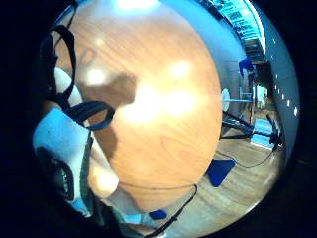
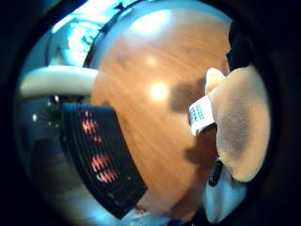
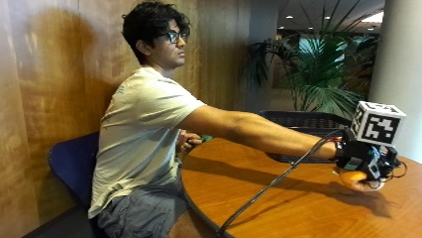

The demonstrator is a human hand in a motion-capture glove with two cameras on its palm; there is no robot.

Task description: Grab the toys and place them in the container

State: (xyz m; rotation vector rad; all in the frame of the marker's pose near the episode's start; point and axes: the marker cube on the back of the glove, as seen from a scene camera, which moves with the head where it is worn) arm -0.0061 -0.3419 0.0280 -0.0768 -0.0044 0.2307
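In the outside view my gloved right hand [image 3: 364, 162] is stretched out over the far side of the round wooden table [image 3: 277, 203], a little above its top. Its fingers curl round a tan-orange plush toy [image 3: 352, 176] that shows under the palm. The thumb side palm view has the same plush toy [image 2: 241, 123] close to the palm, with a white label [image 2: 202, 116] on it. The black slatted container [image 3: 310, 120] stands on the table behind the hand, and it appears as the container [image 2: 101, 160] at the table edge.
The bare left hand [image 3: 188, 141] stays near the chest beside something small and green [image 3: 206, 138]. The person sits on a blue chair [image 3: 69, 163] against a wooden wall. A potted palm [image 3: 316, 74] and a pillar [image 3: 395, 59] stand behind the table.
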